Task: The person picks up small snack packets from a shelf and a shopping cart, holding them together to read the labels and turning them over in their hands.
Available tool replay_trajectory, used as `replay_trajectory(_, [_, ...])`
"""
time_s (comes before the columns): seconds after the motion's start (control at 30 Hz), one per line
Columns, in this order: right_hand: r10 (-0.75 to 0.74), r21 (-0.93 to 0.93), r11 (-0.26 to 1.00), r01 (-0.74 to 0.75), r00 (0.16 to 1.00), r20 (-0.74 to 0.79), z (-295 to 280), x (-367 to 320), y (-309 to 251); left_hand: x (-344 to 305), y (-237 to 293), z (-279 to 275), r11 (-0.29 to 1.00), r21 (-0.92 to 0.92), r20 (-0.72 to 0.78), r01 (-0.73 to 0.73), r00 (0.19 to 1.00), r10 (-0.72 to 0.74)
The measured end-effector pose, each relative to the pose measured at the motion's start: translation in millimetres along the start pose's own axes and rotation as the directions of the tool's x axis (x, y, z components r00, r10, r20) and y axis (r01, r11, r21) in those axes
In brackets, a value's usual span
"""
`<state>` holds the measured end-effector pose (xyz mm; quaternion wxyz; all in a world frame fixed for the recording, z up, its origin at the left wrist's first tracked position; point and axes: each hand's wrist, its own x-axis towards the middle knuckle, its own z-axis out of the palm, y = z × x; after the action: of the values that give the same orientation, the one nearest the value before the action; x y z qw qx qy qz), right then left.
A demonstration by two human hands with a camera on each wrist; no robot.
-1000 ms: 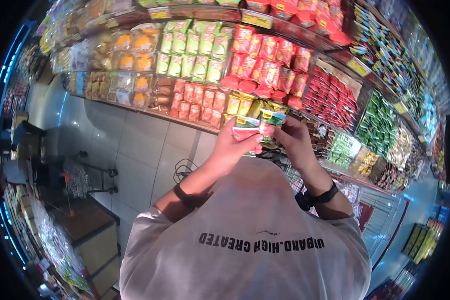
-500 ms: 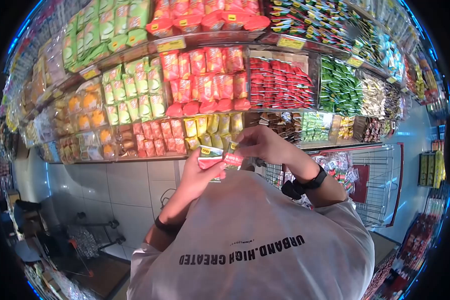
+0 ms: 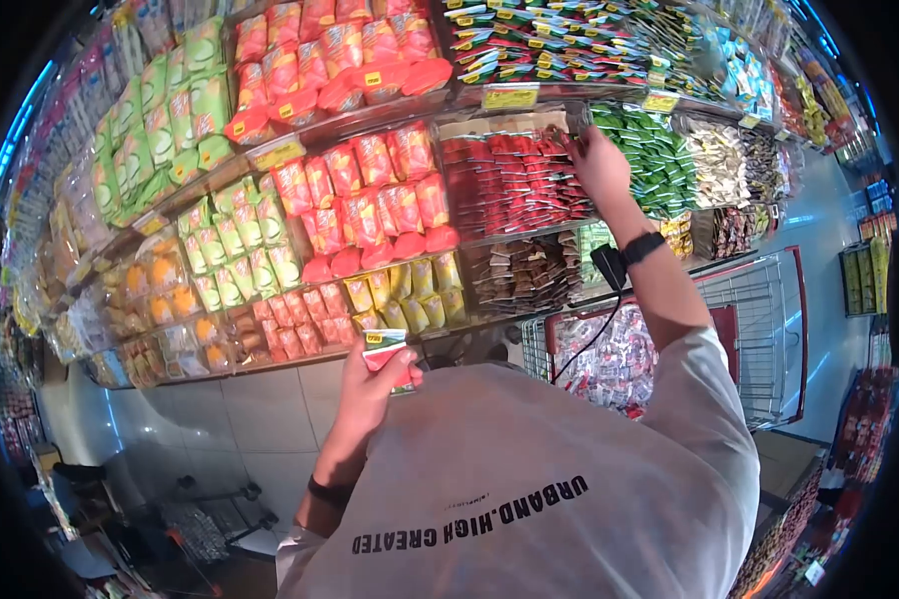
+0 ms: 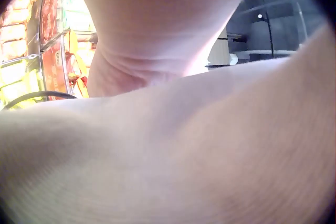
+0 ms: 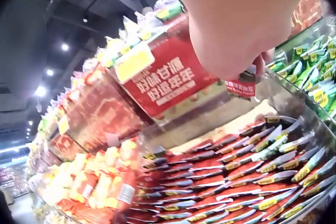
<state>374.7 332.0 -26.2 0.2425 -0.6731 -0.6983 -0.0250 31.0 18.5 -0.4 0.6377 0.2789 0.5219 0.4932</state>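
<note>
My left hand [image 3: 370, 384] holds small green, white and red snack packets [image 3: 386, 342] upright between thumb and fingers, in front of the lower shelf. The left wrist view shows mostly my wrist and palm [image 4: 163, 29], and the packets are hidden there. My right hand [image 3: 603, 172] reaches over the back right corner of a bin of red snack packets [image 3: 514, 180]. Seen from the right wrist, its fingers pinch a dark red snack packet [image 5: 242, 85] above the rows of packets [image 5: 220, 182] standing on edge.
Green packets [image 3: 644, 150] fill the bin to the right, brown ones [image 3: 524, 275] the bin below. Large red-orange bags [image 3: 370, 190] stand to the left. A shopping cart [image 3: 769, 329] holding a heap of small packets [image 3: 609, 349] is at my right. Price tags [image 3: 510, 97] line the shelf edge.
My right hand has left the left hand and moved up and right to the red packet bin. The left hand keeps its packets and has shifted left in the view as the head turned.
</note>
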Motion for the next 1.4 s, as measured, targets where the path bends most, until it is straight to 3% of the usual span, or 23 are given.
replay_trajectory(0.07, [-0.065,-0.081,0.995,0.062,0.997,-0.036,15,12,9,1,4,6,1.000,-0.004,0.001,0.004,1.000,-0.004])
replay_trajectory(0.13, [-0.236,-0.321,0.927,0.193,0.967,-0.098,36,18,18,1,6,8,1.000,0.009,0.000,0.015,1.000,-0.015])
replay_trajectory(0.33, [-0.118,-0.413,0.899,0.148,0.988,0.098,63,19,23,-3,8,10,1.000,0.021,-0.030,0.019,0.999,-0.018])
replay_trajectory(0.4, [0.079,-0.364,0.931,0.040,0.948,0.308,59,22,18,-5,10,11,1.000,0.007,-0.045,0.021,0.999,-0.021])
replay_trajectory(0.6, [0.159,-0.307,0.951,-0.032,0.903,0.399,56,35,30,-7,10,5,0.999,-0.030,-0.042,0.015,0.999,-0.016])
replay_trajectory(0.67, [0.168,-0.183,0.977,-0.109,0.921,0.352,58,38,45,-7,11,5,0.999,-0.034,-0.046,0.034,0.998,-0.035])
replay_trajectory(0.73, [0.144,-0.186,0.979,-0.088,0.938,0.315,56,35,51,-7,12,5,0.994,-0.100,-0.021,0.042,0.999,-0.044])
replay_trajectory(0.8, [0.142,0.159,0.974,-0.158,0.984,0.112,22,18,21,-5,9,3,0.996,-0.082,-0.033,0.037,0.999,-0.040])
replay_trajectory(0.83, [0.135,0.286,0.942,-0.178,0.977,0.164,0,3,-3,-4,7,0,0.993,-0.079,-0.027,0.084,0.996,-0.087])
replay_trajectory(0.87, [0.005,0.415,0.909,-0.027,0.998,0.055,20,-8,2,-3,6,-1,0.988,-0.074,-0.021,0.133,0.991,-0.135])
replay_trajectory(0.9, [-0.041,0.533,0.846,-0.032,0.991,0.124,-1,-30,-27,-1,5,-1,0.989,-0.026,-0.026,0.144,0.989,-0.145])
replay_trajectory(0.93, [-0.219,0.749,0.661,0.048,0.967,0.130,5,-51,-38,0,6,-1,0.989,-0.025,-0.023,0.147,0.989,-0.147])
replay_trajectory(0.97, [-0.291,0.723,0.690,-0.023,0.906,0.306,-30,-78,-76,1,7,-3,0.986,-0.068,0.019,0.154,0.988,-0.153])
replay_trajectory(1.0, [-0.413,0.752,0.658,0.042,0.855,0.313,-42,-104,-99,1,7,-4,0.980,-0.111,0.058,0.163,0.986,-0.157])
replay_trajectory(1.07, [-0.536,0.712,0.701,-0.037,0.631,0.561,-91,-140,-149,5,6,-2,0.978,-0.084,0.013,0.189,0.982,-0.188])
replay_trajectory(1.13, [-0.622,0.767,0.633,-0.102,0.523,0.583,-96,-168,-175,5,5,0,0.954,-0.219,0.042,0.205,0.979,-0.200])
replay_trajectory(1.17, [-0.645,0.828,0.535,-0.164,0.554,0.526,-87,-185,-182,4,2,0,0.954,-0.236,0.038,0.187,0.982,-0.183])
replay_trajectory(1.2, [-0.670,0.837,0.517,-0.180,0.523,0.527,-87,-191,-192,7,-1,-1,0.954,-0.252,0.033,0.162,0.987,-0.159])
replay_trajectory(1.27, [-0.614,0.783,0.607,-0.137,0.545,0.571,-91,-198,-206,7,-12,-9,0.970,-0.187,-0.030,0.157,0.986,-0.165])
replay_trajectory(1.4, [-0.588,0.776,0.598,-0.199,0.549,0.594,-79,-204,-215,1,-10,-13,0.967,-0.239,0.010,0.086,0.996,-0.087])
